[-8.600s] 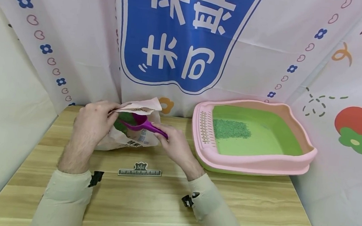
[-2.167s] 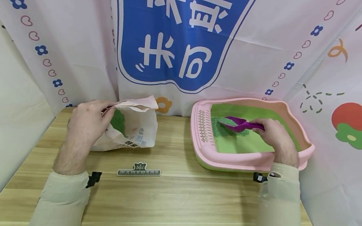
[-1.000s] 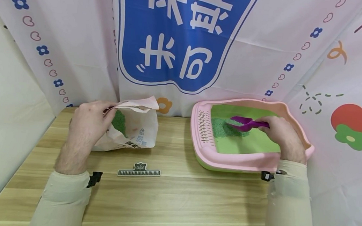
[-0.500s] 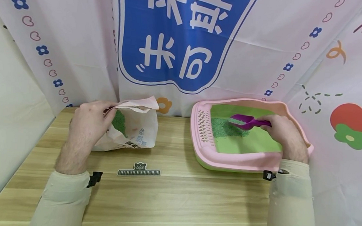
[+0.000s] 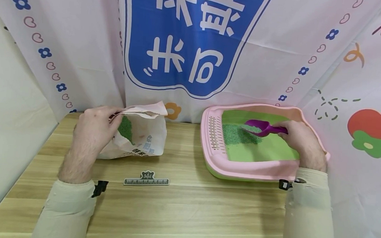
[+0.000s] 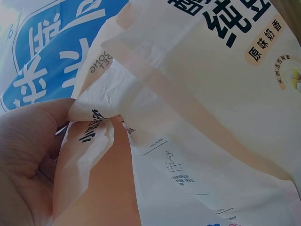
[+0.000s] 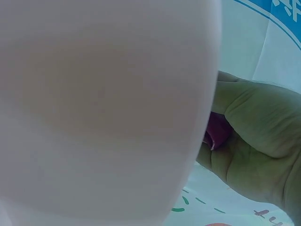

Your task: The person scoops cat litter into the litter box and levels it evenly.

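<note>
At the table's left back my left hand (image 5: 96,127) pinches the folded top edge of a white paper-like bag (image 5: 149,138), whose mouth gapes and shows green granules (image 5: 125,128) inside. The left wrist view has the printed bag (image 6: 197,94) up close. On the right, my right hand (image 5: 297,137) grips the handle of a purple scoop (image 5: 265,128) over the litter box (image 5: 240,169), pink-rimmed with a green base. Green granules lie in the scoop's bowl, and a patch of green litter (image 5: 234,135) covers the box's left floor. A pale rim hides most of the right wrist view.
A piano-keyboard-patterned clip (image 5: 147,179) lies on the wooden table (image 5: 177,214) in front of the bag. Printed cloth (image 5: 196,42) hangs close behind the bag and box. The box's slotted ledge (image 5: 214,135) faces the bag.
The purple scoop went from inside the bag to over the litter box, carrying granules. Within the last second it drifted slightly right. My left hand has kept its hold on the bag.
</note>
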The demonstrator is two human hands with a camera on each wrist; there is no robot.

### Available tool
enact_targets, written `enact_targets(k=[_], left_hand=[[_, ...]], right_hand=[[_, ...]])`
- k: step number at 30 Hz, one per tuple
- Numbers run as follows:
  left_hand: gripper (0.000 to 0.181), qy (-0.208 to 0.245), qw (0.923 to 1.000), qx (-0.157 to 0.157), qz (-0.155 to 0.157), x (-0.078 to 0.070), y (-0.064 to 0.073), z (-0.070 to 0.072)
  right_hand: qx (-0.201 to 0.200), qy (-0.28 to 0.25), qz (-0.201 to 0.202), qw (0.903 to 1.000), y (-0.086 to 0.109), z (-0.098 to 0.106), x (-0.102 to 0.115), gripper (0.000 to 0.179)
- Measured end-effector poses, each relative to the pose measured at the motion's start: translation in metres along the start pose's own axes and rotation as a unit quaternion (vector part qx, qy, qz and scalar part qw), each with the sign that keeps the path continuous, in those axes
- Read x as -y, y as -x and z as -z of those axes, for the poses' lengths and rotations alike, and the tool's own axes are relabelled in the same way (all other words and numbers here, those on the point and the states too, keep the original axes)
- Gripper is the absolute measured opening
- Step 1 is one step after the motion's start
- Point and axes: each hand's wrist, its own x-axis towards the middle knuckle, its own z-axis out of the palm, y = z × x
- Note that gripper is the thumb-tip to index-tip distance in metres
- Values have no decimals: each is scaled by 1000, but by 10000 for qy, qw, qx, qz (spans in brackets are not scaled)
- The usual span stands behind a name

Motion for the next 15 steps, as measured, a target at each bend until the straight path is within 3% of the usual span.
enact_targets(k=[15], left_hand=[[23, -40, 9999, 86, 53, -3, 1, 2]], right_hand=[[-237, 13, -243, 9994, 6, -2, -6, 25]])
